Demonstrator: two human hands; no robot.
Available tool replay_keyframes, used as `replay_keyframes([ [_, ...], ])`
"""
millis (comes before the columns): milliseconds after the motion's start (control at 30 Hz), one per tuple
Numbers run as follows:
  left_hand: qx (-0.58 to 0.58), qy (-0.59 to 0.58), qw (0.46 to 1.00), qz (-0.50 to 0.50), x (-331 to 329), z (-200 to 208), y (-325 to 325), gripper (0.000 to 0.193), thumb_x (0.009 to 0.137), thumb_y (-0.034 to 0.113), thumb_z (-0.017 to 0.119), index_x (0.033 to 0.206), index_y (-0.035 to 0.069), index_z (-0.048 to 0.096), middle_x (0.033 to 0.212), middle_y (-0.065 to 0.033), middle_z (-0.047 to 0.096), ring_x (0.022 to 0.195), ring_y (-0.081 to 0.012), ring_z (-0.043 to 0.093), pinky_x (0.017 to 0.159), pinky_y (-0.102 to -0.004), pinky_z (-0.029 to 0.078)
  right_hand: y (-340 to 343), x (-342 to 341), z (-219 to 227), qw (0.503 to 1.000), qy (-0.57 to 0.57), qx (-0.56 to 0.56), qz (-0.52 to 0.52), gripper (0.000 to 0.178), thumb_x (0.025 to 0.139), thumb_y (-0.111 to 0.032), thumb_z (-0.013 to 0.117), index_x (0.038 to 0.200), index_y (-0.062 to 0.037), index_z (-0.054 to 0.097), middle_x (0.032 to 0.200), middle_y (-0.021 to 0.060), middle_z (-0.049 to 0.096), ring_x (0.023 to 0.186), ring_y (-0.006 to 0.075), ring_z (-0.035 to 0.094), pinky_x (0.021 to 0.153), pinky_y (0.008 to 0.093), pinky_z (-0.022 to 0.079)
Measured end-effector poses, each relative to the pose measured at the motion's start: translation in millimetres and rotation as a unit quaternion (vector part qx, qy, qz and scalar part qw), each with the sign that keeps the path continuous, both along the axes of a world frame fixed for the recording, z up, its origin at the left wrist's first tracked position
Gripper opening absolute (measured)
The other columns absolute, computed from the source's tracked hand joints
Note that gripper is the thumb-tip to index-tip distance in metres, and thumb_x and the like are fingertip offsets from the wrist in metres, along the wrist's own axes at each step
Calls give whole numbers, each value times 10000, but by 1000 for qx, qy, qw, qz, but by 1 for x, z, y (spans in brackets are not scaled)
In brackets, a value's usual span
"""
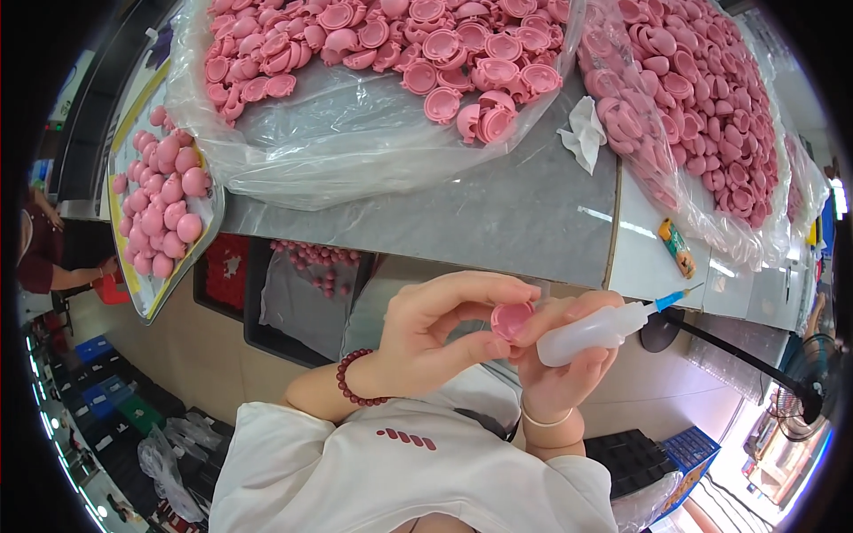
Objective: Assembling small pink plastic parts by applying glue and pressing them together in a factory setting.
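Note:
Between thumb and fingers, my left hand grips a small pink half-shell, its hollow side showing. A white squeeze bottle lies in my right hand, with its blue needle tip pointing right, away from the shell. The right fingertips reach to the shell's edge and seem to touch it. Both hands are in front of the table's near edge. Beyond them, a heap of loose pink half-shells rests on clear plastic sheeting.
Closed pink balls fill a yellow-edged tray at left. More half-shells lie bagged at right, near a crumpled tissue and a small yellow-green tube. Under the table stands a dark bin. A black fan is at right.

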State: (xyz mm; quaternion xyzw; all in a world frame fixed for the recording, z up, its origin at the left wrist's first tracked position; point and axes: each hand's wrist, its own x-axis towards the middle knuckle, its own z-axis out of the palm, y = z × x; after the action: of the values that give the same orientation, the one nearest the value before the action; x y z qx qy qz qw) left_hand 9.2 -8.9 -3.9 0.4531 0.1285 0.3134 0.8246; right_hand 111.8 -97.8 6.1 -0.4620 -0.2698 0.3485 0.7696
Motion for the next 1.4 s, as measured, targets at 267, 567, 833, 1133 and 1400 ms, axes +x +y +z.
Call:
replay_keyframes([
  [267,-74,-43,995,-48,-6,1,2,418,759,77,619,1107,-42,420,1120,-250,476,902,-217,566,736,-305,496,-4,29,1,958,-171,86,-212,420,705,-266,601,978,5,432,577,-17,322,469,86,293,424,230,185],
  [567,-37,-34,998,-32,-6,3,0,403,758,27,606,1104,-31,407,1152,-250,458,985,-206,529,827,-293,444,-2,36,21,874,-452,135,-114,659,792,-573,395,900,58,548,566,38,390,467,126,354,375,240,202],
  [833,-31,-27,998,-41,-8,3,1,393,751,21,612,1087,-32,416,1144,-253,465,1012,-213,518,840,-296,433,2,27,23,878,-439,113,-152,567,764,-503,532,743,61,589,580,70,566,414,121,458,323,213,304],
  [1133,-34,-29,998,-50,-9,6,2,407,743,29,624,1088,-39,420,1135,-268,464,1038,-232,505,870,-316,419,1,28,22,872,-455,103,-144,642,806,-537,385,873,76,561,548,72,431,453,140,383,381,245,233],
  [1400,-25,-27,998,-50,-11,7,4,422,732,25,632,1091,-49,420,1129,-274,465,1029,-247,511,869,-327,424,1,28,21,865,-463,90,-169,646,816,-529,361,879,79,569,561,74,435,471,143,395,399,243,238],
])
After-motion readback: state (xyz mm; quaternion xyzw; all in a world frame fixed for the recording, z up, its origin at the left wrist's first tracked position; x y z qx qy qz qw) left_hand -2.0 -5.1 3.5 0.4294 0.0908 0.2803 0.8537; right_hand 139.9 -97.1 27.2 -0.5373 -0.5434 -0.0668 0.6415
